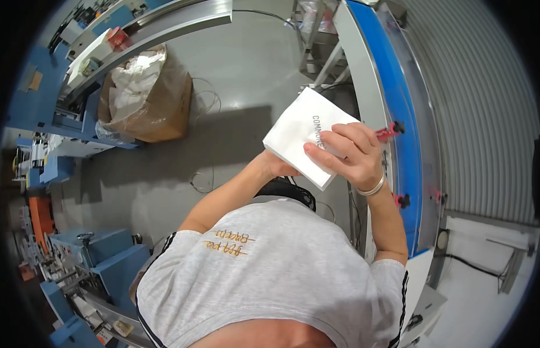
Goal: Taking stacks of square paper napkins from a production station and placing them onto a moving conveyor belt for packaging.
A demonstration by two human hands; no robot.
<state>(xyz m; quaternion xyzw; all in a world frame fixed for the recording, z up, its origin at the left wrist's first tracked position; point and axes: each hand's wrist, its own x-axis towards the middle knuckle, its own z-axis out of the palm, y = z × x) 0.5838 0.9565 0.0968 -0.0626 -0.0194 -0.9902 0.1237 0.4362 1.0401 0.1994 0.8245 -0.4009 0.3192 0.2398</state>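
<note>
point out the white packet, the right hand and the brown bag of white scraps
white packet (296, 133), head view, bare upper face.
right hand (350, 158), head view, back of hand.
brown bag (165, 110), head view, its side wall.

Left hand (277, 168) mostly hidden beneath the white booklet stack (304, 136); its lower face unseen.

One white paper stack (307, 136); two hands; one cardboard box (147, 95); two red clamps; one bracelet (371, 189).
</note>
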